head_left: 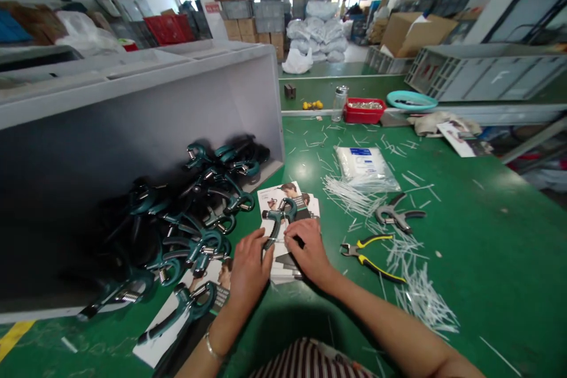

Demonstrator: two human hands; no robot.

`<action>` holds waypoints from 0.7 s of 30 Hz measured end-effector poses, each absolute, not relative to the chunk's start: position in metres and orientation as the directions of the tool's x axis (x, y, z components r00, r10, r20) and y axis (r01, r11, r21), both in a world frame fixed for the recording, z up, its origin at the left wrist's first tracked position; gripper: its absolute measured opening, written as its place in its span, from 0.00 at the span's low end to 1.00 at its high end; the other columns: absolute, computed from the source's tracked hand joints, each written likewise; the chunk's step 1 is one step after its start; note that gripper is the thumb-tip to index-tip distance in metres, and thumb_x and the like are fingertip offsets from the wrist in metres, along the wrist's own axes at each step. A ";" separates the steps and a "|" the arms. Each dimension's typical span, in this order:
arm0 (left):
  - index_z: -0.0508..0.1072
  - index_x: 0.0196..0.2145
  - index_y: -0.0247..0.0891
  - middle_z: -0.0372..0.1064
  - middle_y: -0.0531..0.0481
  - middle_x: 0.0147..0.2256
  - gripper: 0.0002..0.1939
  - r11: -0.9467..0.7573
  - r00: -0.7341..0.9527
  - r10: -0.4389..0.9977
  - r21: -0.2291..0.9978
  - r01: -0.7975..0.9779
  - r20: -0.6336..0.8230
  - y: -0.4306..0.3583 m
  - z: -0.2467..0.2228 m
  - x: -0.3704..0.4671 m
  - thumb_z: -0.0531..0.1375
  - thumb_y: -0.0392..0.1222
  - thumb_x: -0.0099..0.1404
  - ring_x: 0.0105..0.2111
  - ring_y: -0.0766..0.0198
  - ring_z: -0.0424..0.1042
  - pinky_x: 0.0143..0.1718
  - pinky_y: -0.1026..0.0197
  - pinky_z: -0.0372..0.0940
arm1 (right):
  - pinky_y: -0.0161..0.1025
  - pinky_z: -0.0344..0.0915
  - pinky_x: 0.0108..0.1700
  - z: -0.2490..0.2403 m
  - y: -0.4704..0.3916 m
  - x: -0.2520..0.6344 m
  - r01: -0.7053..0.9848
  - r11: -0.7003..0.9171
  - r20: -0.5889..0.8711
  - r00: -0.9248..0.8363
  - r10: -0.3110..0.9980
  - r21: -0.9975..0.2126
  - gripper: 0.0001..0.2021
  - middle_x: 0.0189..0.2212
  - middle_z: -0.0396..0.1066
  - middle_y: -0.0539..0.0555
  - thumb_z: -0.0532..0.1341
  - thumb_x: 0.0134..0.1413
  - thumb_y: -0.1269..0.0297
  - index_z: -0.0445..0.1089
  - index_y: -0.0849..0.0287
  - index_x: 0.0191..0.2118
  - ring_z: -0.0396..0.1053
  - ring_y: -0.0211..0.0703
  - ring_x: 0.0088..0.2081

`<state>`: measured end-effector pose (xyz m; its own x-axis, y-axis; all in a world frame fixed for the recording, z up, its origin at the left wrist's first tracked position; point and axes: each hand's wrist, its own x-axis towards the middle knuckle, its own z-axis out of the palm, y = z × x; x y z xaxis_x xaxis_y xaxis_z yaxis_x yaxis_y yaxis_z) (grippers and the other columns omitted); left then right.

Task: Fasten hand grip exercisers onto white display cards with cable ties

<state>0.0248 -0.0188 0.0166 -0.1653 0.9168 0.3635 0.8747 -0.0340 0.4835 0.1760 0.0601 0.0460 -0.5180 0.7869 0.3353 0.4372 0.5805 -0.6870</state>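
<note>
Holding hand gripper (275, 228), right fingers (305, 227) partly hidden

- Hand grips (275, 228): smooth, plastic-looking handles, shiny metal springs.
- Cards (271, 198): smooth printed paper.
- Strips (426, 298): smooth, whitish plastic.
- Bench (491, 242): smooth green top, glossy under the light.
- Cutters (359, 252): metal head, plastic-looking handles.
- Crate (248, 88): matt grey plastic.
- Packet (365, 166): glossy clear plastic film.
</note>
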 end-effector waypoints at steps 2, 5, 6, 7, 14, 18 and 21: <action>0.70 0.43 0.38 0.68 0.37 0.52 0.08 -0.032 -0.172 0.924 0.519 0.854 0.341 -0.015 0.019 0.027 0.58 0.41 0.68 0.55 0.47 0.65 0.57 0.40 0.58 | 0.48 0.61 0.52 0.050 0.064 0.188 0.470 0.549 0.314 -0.489 0.814 -0.691 0.08 0.39 0.75 0.48 0.55 0.66 0.65 0.67 0.53 0.33 0.67 0.45 0.47; 0.72 0.41 0.39 0.67 0.39 0.55 0.08 0.003 -0.250 0.935 0.698 0.716 0.252 -0.014 0.035 0.027 0.58 0.44 0.67 0.57 0.47 0.65 0.59 0.40 0.56 | 0.52 0.60 0.55 0.053 0.075 0.238 0.465 0.588 0.316 -0.539 0.781 -0.662 0.04 0.43 0.75 0.50 0.57 0.64 0.62 0.69 0.50 0.39 0.67 0.50 0.50; 0.72 0.42 0.39 0.66 0.39 0.56 0.10 0.042 -0.307 0.932 0.788 0.614 0.190 -0.014 0.041 0.026 0.58 0.46 0.67 0.56 0.49 0.66 0.58 0.41 0.58 | 0.54 0.58 0.57 0.051 0.079 0.264 0.487 0.631 0.312 -0.584 0.750 -0.604 0.07 0.49 0.73 0.53 0.57 0.64 0.60 0.69 0.49 0.46 0.65 0.52 0.53; 0.72 0.43 0.39 0.66 0.40 0.56 0.12 0.094 -0.372 0.923 0.876 0.473 0.102 -0.014 0.047 0.024 0.58 0.48 0.67 0.54 0.50 0.68 0.56 0.43 0.62 | 0.56 0.56 0.59 0.047 0.085 0.292 0.534 0.661 0.285 -0.622 0.730 -0.527 0.15 0.54 0.69 0.57 0.60 0.61 0.56 0.66 0.50 0.53 0.63 0.56 0.56; 0.72 0.45 0.32 0.72 0.44 0.37 0.21 0.288 -0.291 0.854 0.857 -0.427 -0.432 0.009 0.071 0.013 0.66 0.49 0.60 0.31 0.65 0.72 0.28 0.65 0.67 | 0.63 0.61 0.49 0.005 0.129 0.425 0.683 0.727 -0.047 -0.731 0.681 -0.079 0.32 0.51 0.70 0.71 0.66 0.47 0.51 0.68 0.61 0.57 0.67 0.69 0.50; 0.71 0.40 0.33 0.66 0.53 0.26 0.18 0.269 -0.243 0.889 0.870 -0.412 -0.389 0.018 0.074 0.023 0.67 0.48 0.59 0.21 0.71 0.63 0.15 0.71 0.54 | 0.53 0.66 0.44 0.023 0.147 0.416 0.652 0.693 -0.072 -0.743 0.666 -0.308 0.17 0.43 0.73 0.69 0.59 0.57 0.56 0.73 0.61 0.47 0.71 0.57 0.42; 0.70 0.41 0.34 0.66 0.53 0.26 0.19 0.242 -0.258 0.903 0.904 -0.352 -0.342 0.019 0.066 0.032 0.65 0.51 0.59 0.20 0.71 0.63 0.15 0.71 0.53 | 0.47 0.69 0.38 0.043 0.145 0.394 0.663 0.488 -0.133 -0.659 0.740 -0.568 0.19 0.40 0.74 0.64 0.53 0.63 0.52 0.70 0.57 0.51 0.73 0.51 0.36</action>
